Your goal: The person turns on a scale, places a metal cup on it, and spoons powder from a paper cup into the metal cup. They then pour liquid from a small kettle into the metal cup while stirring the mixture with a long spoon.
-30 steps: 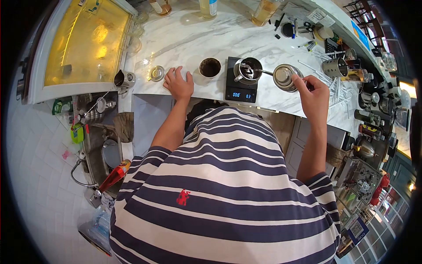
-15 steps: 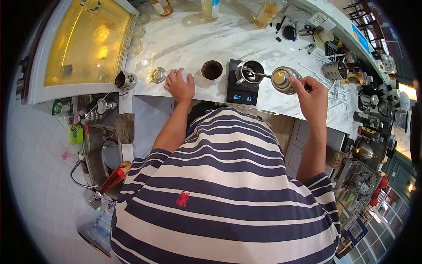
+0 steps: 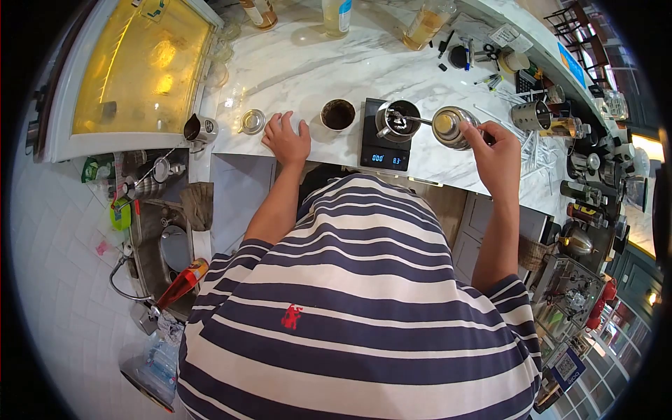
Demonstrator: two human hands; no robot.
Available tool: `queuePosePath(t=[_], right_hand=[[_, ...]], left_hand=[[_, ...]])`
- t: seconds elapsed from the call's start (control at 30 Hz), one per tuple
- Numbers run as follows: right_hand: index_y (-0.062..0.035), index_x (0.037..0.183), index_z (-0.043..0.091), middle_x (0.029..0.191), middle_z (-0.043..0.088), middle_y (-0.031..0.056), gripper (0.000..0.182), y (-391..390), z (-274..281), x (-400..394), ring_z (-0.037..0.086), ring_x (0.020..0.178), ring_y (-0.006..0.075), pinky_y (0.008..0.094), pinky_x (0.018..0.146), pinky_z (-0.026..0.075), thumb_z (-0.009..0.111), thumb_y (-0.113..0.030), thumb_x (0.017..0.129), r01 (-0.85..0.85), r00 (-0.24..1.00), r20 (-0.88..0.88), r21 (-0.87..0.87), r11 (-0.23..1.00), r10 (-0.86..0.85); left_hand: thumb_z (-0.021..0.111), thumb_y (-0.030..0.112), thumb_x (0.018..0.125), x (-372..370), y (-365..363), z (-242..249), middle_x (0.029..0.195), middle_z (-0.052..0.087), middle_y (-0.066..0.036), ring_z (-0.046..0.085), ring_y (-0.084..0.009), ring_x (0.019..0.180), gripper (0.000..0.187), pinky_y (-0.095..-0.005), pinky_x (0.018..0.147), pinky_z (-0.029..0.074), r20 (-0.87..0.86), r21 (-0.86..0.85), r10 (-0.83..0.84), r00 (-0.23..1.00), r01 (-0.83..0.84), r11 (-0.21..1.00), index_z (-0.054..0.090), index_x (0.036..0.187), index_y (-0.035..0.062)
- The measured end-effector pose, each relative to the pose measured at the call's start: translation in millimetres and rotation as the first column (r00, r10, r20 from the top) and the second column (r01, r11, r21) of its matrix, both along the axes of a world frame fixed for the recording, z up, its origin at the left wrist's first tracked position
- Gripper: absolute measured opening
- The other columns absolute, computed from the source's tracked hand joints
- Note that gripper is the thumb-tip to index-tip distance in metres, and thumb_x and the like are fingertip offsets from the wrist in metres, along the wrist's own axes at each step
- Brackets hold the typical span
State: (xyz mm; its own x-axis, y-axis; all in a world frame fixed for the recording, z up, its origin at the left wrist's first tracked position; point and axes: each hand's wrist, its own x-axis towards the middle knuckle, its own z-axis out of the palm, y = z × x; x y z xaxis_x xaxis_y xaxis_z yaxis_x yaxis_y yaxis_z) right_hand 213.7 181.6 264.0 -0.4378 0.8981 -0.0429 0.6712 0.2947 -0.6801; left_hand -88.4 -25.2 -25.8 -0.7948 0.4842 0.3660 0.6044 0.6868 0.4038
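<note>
My right hand (image 3: pixel 495 155) is closed on the handle of a steel gooseneck kettle (image 3: pixel 451 128). The kettle's thin spout reaches left over a steel cup (image 3: pixel 385 130) with dark contents, which stands on a black digital scale (image 3: pixel 374 148) with lit blue digits. My left hand (image 3: pixel 288 140) lies on the marble counter with its fingers spread, holding nothing. Just left of it sits a small round metal-and-glass lid-like piece (image 3: pixel 251 121). Between my hands stands a cup of dark brown grounds (image 3: pixel 338 115).
A steel pitcher (image 3: pixel 201 128) stands at the counter's left end, above the sink (image 3: pixel 150 241). Bottles (image 3: pixel 425 22) line the back. Pens, scissors and straws lie to the right, beside a perforated steel holder (image 3: pixel 528 116). A yellow-lit cabinet (image 3: pixel 140 66) stands back left.
The view has shifted very slightly. Both hands and the kettle hold nearly the same places, and the scale's digits look unchanged.
</note>
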Motion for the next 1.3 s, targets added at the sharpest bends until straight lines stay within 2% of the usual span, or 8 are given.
queuePosePath(t=[0.37,0.57,0.77,0.87,0.97,1.07,1.3], right_hand=[[0.0065,0.090,0.075,0.061,0.060,0.0051,0.043,-3,7,9,0.047,0.056,0.0099,0.0312,0.053,0.037,0.081,-0.037,0.090,0.025,1.000,0.016,-0.011,1.000,-0.025],[0.0062,0.089,0.075,0.060,0.058,0.0036,0.043,1,5,12,0.046,0.056,0.0093,0.0311,0.053,0.036,0.081,-0.036,0.090,0.041,0.998,0.036,0.027,0.999,-0.042],[0.0059,0.089,0.075,0.060,0.058,0.0032,0.043,4,11,6,0.046,0.056,0.0095,0.0309,0.053,0.036,0.081,-0.037,0.090,0.077,0.996,0.035,-0.007,0.997,-0.076],[0.0044,0.081,0.071,0.063,0.050,-0.0049,0.042,3,11,3,0.039,0.061,0.0042,0.0262,0.054,0.030,0.080,-0.034,0.094,0.057,0.998,-0.011,-0.009,0.998,-0.057],[0.0039,0.082,0.072,0.063,0.051,-0.0052,0.041,1,10,3,0.040,0.061,0.0038,0.0259,0.054,0.029,0.080,-0.034,0.094,0.036,0.999,-0.022,0.003,0.999,-0.036],[0.0076,0.090,0.074,0.062,0.060,0.0034,0.045,0,11,5,0.047,0.057,0.0086,0.0302,0.052,0.037,0.082,-0.036,0.090,0.029,0.999,-0.034,-0.011,1.000,-0.030],[0.0077,0.089,0.074,0.063,0.060,0.0029,0.043,-4,19,14,0.048,0.058,0.0083,0.0295,0.053,0.037,0.082,-0.035,0.089,0.039,0.999,0.009,-0.045,0.998,-0.038]], left_hand=[[0.075,0.034,0.085,0,0,0,0.134,0.057,-0.009,0.048,-0.0311,0.132,0.043,-0.0508,0.107,0.032,0.027,-0.021,0.005,1.000,-0.004,1.000,0.069,0.124,0.0145],[0.075,0.034,0.085,0,0,0,0.135,0.057,-0.009,0.048,-0.0311,0.131,0.043,-0.0508,0.107,0.033,0.012,-0.031,0.006,1.000,-0.005,1.000,0.069,0.123,0.0152],[0.075,0.033,0.085,0,0,1,0.134,0.057,-0.009,0.048,-0.0312,0.131,0.042,-0.0505,0.107,0.033,-0.001,-0.035,0.006,1.000,-0.006,0.999,0.070,0.123,0.0154],[0.076,0.033,0.085,0,0,0,0.134,0.057,-0.009,0.048,-0.0311,0.131,0.042,-0.0505,0.106,0.033,-0.009,-0.031,0.006,1.000,-0.007,1.000,0.070,0.122,0.0154],[0.076,0.033,0.085,-1,0,-2,0.133,0.058,-0.009,0.049,-0.0311,0.131,0.042,-0.0508,0.106,0.034,-0.012,-0.031,0.008,1.000,-0.008,0.999,0.070,0.122,0.0154],[0.076,0.033,0.085,0,0,-2,0.133,0.058,-0.009,0.049,-0.0312,0.130,0.042,-0.0510,0.105,0.034,-0.013,-0.031,0.008,1.000,-0.008,0.999,0.070,0.122,0.0153],[0.076,0.034,0.085,-1,0,-2,0.134,0.058,-0.009,0.049,-0.0316,0.130,0.042,-0.0509,0.104,0.034,-0.019,-0.036,0.007,1.000,-0.008,0.999,0.069,0.122,0.0159]])
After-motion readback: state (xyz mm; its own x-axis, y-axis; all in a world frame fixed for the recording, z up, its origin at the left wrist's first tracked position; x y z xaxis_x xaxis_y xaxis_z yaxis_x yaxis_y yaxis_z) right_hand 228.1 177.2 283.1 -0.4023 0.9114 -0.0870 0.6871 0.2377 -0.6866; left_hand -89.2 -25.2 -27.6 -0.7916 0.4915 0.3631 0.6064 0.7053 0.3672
